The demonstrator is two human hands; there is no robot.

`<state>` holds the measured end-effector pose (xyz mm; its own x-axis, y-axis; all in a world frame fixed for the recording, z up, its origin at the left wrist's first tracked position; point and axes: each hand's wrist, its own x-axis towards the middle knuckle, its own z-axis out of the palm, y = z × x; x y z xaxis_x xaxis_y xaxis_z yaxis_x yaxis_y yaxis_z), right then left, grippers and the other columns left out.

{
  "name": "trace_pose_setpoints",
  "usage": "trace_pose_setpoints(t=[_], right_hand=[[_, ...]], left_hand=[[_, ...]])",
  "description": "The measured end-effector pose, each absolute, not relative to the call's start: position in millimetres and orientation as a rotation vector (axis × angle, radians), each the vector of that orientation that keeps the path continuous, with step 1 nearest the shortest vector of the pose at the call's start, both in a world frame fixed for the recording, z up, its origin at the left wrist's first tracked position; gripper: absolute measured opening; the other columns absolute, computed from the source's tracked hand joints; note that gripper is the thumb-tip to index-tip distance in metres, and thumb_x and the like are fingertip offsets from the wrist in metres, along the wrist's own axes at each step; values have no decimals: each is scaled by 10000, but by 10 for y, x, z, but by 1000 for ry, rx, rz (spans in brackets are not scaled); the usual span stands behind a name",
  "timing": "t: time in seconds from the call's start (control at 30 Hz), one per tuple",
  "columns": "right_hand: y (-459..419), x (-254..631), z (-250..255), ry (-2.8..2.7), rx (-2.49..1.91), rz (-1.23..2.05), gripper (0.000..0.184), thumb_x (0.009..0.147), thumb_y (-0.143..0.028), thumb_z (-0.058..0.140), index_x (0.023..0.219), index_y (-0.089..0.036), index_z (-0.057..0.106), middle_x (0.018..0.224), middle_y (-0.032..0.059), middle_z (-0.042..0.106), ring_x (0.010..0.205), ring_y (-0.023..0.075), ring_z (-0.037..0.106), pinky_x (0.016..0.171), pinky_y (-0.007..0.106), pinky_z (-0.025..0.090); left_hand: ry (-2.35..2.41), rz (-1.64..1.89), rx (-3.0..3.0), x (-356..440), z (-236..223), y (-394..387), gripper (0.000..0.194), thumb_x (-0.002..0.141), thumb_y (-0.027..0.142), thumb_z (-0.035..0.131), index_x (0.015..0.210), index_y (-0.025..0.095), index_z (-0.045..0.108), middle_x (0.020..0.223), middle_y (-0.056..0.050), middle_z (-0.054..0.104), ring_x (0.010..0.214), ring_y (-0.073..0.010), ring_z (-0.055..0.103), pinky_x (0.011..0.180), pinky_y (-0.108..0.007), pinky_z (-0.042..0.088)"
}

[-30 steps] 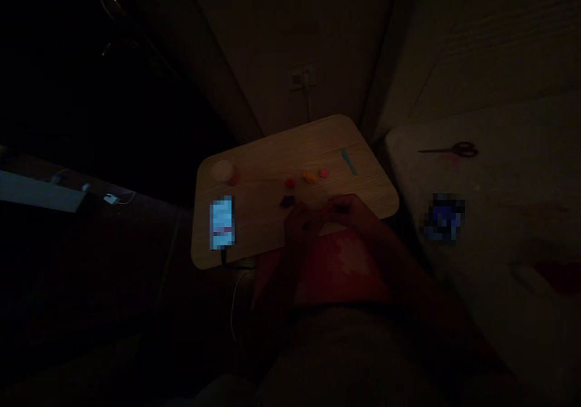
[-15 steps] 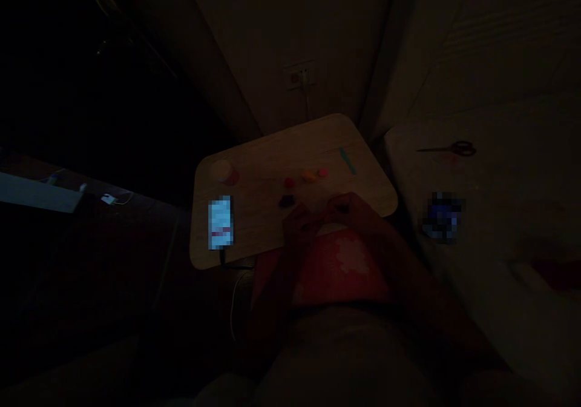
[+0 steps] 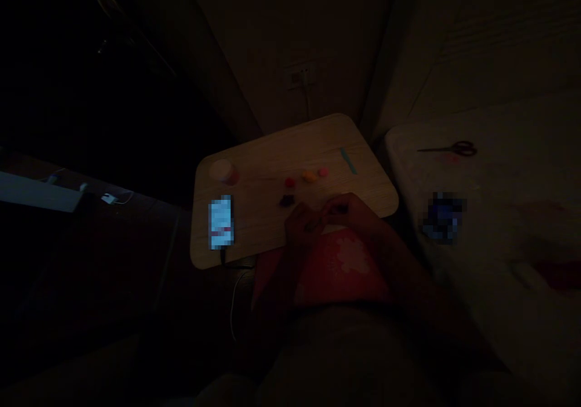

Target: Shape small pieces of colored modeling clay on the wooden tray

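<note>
The room is very dark. Over the near edge of the small wooden table (image 3: 258, 213), my left hand (image 3: 302, 225) and my right hand (image 3: 348, 210) nearly meet, fingers curled in a pinch. Whatever they hold is too small and dim to name. Just beyond my left hand lies a dark lump (image 3: 287, 201). Farther back sit a small red lump (image 3: 290, 182), an orange-yellow lump (image 3: 309, 177) and a pink lump (image 3: 323, 172). A flat teal strip (image 3: 348, 160) rests near the far right side.
On the table's left are a pale round tub (image 3: 222, 171) and a lit phone (image 3: 221, 222) with a cable. To the right, scissors (image 3: 463, 148) and a blurred dark-blue thing (image 3: 442, 217) lie on a pale surface. A wall socket (image 3: 300, 77) holds a plug. Red cloth (image 3: 318, 271) is below my hands.
My fingers have shifted slightly where the hands meet. A faint reddish bit seen between them earlier no longer shows clearly. The lumps on the table stay put.
</note>
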<state>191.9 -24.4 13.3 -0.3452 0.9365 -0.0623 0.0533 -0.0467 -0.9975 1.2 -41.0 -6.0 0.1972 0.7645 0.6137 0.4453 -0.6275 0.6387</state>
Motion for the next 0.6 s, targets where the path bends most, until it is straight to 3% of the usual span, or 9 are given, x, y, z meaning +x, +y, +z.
trace_pose_setpoints(t=[0.43, 0.6], right_hand=[[-258, 1930, 121, -1503, -1048, 1527, 263, 709, -423, 888, 714, -174, 805, 724, 45, 767, 679, 169, 668, 662, 277, 521], [-261, 1935, 107, -1507, -1061, 1516, 270, 700, -435, 902, 717, -183, 807, 718, 46, 773, 667, 169, 674, 653, 282, 531]], left_hand=[[1038, 1533, 2217, 20, -54, -393, 181, 860, 240, 794, 706, 178, 722, 690, 16, 566, 618, -104, 537, 560, -230, 426], [999, 1521, 2161, 27, -58, -388, 170, 848, 176, 766, 685, 174, 718, 678, 21, 547, 582, -92, 512, 523, -221, 389]])
